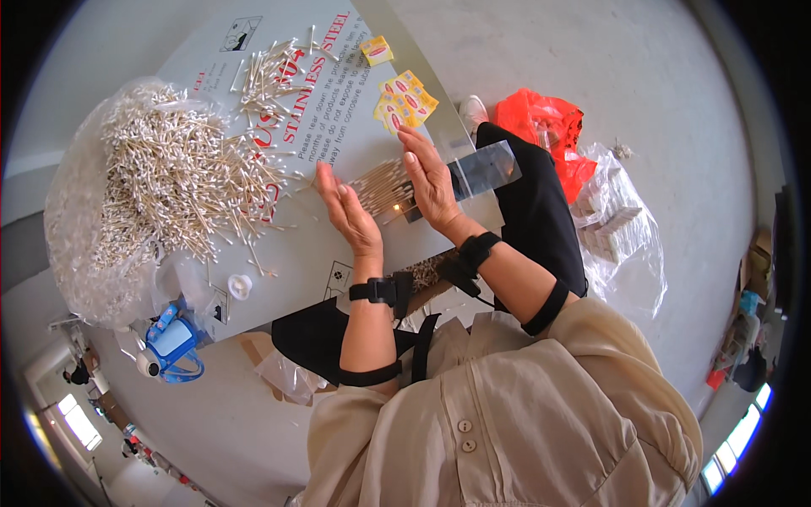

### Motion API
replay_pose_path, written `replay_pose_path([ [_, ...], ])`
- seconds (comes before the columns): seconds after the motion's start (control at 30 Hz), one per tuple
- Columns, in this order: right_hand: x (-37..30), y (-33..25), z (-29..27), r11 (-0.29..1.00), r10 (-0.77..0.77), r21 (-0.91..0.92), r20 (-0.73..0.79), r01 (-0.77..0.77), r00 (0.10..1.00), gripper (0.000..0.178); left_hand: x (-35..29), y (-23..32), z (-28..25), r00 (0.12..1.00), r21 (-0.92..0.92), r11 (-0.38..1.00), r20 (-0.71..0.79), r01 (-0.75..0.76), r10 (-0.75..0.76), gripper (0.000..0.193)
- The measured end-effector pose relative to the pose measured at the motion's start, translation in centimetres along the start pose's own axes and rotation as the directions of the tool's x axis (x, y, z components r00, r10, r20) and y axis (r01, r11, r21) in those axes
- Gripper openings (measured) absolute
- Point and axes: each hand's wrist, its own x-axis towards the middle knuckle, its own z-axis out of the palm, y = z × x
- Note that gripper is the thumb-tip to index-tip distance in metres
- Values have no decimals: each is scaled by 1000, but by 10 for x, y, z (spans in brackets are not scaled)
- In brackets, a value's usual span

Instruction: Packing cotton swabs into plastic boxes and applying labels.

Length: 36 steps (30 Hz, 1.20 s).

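Observation:
My left hand (351, 220) and my right hand (432, 188) stand at either end of a row of cotton swabs (378, 188) on the table, fingers stretched out. The swabs lie side by side between the palms; I cannot tell whether both palms touch their tips. Just beyond my right hand is a clear, flat plastic box or sleeve (492, 167) with a dark part under it, sticking out past the table edge. A big heap of loose cotton swabs (173, 169) spills from a clear plastic bag (72, 211) on the left.
Scattered swabs (272, 76) and yellow printed cards (405, 101) lie on the printed table (296, 245). A small white round piece (240, 287) sits near the front edge, beside a blue bottle (171, 342). Red (541, 127) and clear bags (621, 228) rest on the floor at right.

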Motion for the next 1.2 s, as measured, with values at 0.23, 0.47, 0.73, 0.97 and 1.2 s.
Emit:
replay_pose_path([
  [0.23,-9,2,14,999,25,34,14,-25,1000,34,1,2,10,997,-106,994,67,31,-24,59],
  [0.47,5,2,3,999,14,31,6,-15,1000,35,2,0,0,996,-161,987,91,-10,25,54],
  [0.73,9,0,-3,994,-29,-102,142,43,990,35,14,0,0,986,-120,993,167,13,7,53],
  [0.97,-13,-5,-4,997,77,23,78,-79,994,38,-10,2,2,999,-243,969,-25,30,-37,56],
  [1.2,-26,-5,10,995,46,83,69,-51,997,37,-8,-1,8,999,-166,986,40,18,-12,62],
])
